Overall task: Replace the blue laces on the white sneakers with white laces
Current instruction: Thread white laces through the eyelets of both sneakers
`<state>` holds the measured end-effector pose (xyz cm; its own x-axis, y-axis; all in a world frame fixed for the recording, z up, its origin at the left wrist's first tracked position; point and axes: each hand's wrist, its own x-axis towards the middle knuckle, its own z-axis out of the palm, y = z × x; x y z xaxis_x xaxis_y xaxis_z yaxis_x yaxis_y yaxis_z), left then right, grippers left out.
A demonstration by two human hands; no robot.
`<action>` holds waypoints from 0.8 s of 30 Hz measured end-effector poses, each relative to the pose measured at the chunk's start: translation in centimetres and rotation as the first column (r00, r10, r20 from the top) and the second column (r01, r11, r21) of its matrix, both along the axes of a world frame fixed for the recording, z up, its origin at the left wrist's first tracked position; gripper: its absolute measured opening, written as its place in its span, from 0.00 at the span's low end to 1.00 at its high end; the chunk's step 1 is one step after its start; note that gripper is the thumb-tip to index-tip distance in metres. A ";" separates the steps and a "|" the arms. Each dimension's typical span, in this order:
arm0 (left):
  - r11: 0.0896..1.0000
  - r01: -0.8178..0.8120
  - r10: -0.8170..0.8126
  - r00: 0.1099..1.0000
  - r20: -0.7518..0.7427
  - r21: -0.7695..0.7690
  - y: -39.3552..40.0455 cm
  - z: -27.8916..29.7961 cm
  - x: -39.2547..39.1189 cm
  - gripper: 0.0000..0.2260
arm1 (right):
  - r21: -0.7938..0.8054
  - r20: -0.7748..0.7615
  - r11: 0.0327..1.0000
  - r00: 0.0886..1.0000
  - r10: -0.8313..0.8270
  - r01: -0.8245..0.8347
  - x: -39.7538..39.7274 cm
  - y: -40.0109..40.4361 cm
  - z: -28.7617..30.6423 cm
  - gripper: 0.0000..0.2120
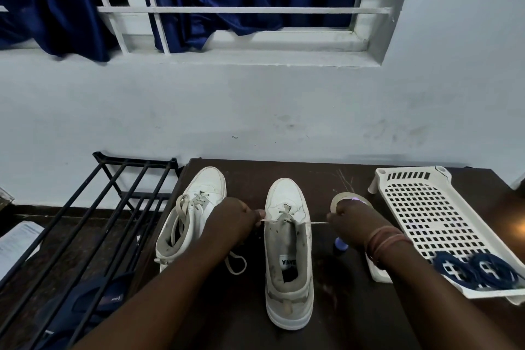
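Currently left hand (231, 214) and right hand (353, 214) each pinch an end of the white lace (318, 223), stretched taut across the right sneaker (288, 250) on the worktop (341, 307).

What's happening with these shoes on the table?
A person is threading a white lace through the right-hand white sneaker. The left hand and right hand each pinch one end, pulling it taut sideways. The other white sneaker already has white laces; coiled blue laces lie on a white plastic tray.
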<state>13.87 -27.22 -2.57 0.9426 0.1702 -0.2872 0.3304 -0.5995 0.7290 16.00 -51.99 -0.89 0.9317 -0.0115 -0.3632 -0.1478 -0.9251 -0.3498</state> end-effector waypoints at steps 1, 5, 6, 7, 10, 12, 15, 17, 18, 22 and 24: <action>1.000 -0.002 0.002 1.000 0.009 -0.008 0.0 0.1 0.0 0.18 | -0.002 0.005 1.000 1.000 -0.005 0.005 0.0 0.0 0.1 0.10; 0.999 0.001 -0.004 0.998 0.056 0.046 -0.1 0.0 -0.3 0.18 | 0.058 0.026 0.997 0.999 -0.047 0.045 -0.1 0.1 0.2 0.12; 0.998 0.013 -0.018 0.996 0.083 0.065 -0.2 0.0 -0.5 0.19 | 0.101 0.027 0.992 0.997 -0.072 0.069 -0.1 0.0 0.3 0.13; 0.996 0.031 -0.040 0.994 0.105 0.088 -0.4 0.0 -0.6 0.19 | 0.147 0.021 0.985 0.995 -0.098 0.094 -0.2 0.0 0.5 0.14; 0.990 0.096 -0.110 0.983 0.146 0.102 -0.6 0.3 -0.7 0.18 | 0.297 0.024 0.947 0.991 -0.134 0.121 -0.1 -0.4 1.0 0.19; 0.992 0.080 -0.097 0.979 0.180 0.100 -1.1 0.7 -0.8 0.19 | 0.376 0.023 0.919 0.990 -0.137 0.118 -0.5 -0.2 1.7 0.29; 0.976 -0.022 -0.057 0.936 0.348 0.219 -2.0 1.1 -1.3 0.21 | 0.576 0.147 0.803 0.948 -0.282 0.149 -0.5 0.9 2.6 0.31; 0.935 -0.022 -0.117 0.923 0.365 0.355 -2.8 1.7 -1.7 0.23 | 0.728 0.234 0.677 0.889 -0.394 0.108 -0.3 1.7 3.0 0.14; 0.913 -0.002 -0.153 0.925 0.347 0.409 -3.4 2.1 -2.0 0.24 | 0.776 0.245 0.625 0.871 -0.425 0.087 -0.3 2.0 3.2 0.05; 0.966 0.123 -0.163 0.973 0.163 0.229 -3.7 2.7 -2.8 0.18 | 0.768 0.314 0.640 0.890 -0.331 -0.033 -0.5 2.4 3.1 0.12; 0.981 0.138 -0.151 0.984 0.090 0.137 -3.4 2.1 -2.9 0.16 | 0.728 0.330 0.683 0.903 -0.275 -0.058 -0.9 2.7 2.9 0.10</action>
<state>10.99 -30.57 -0.50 0.9826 0.0596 -0.1757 0.1633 -0.7271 0.6669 15.07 -49.33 1.98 0.9966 -0.0180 0.0806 0.0690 -0.3551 -0.9323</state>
